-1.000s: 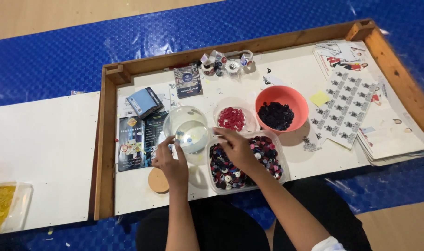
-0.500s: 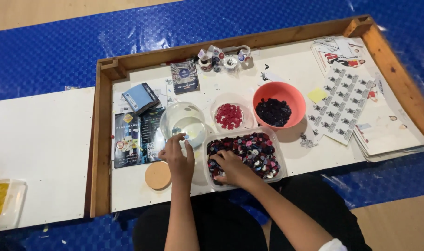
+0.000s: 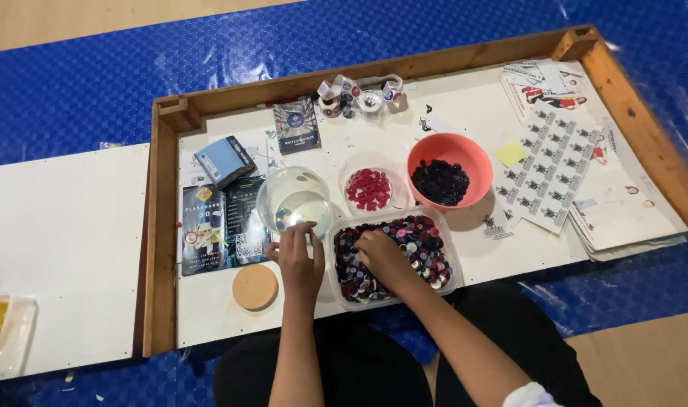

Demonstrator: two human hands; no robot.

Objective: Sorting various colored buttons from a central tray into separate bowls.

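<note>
Two hands are being used beside the clear tub of mixed buttons: the right hand, curled, is digging into its buttons, grip hidden, while the left hand, fingers bent, is touching the clear bowl just left of the tub, which could be tipped by a push.

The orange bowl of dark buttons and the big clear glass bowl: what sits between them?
In the head view, a small clear dish of red buttons sits between the orange bowl and the glass bowl, on the white board.

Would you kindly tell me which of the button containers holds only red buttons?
The small clear round bowl, between the clear glass bowl and the orange plastic bowl of dark buttons; the clear rectangular tub holds mixed colours.
</note>
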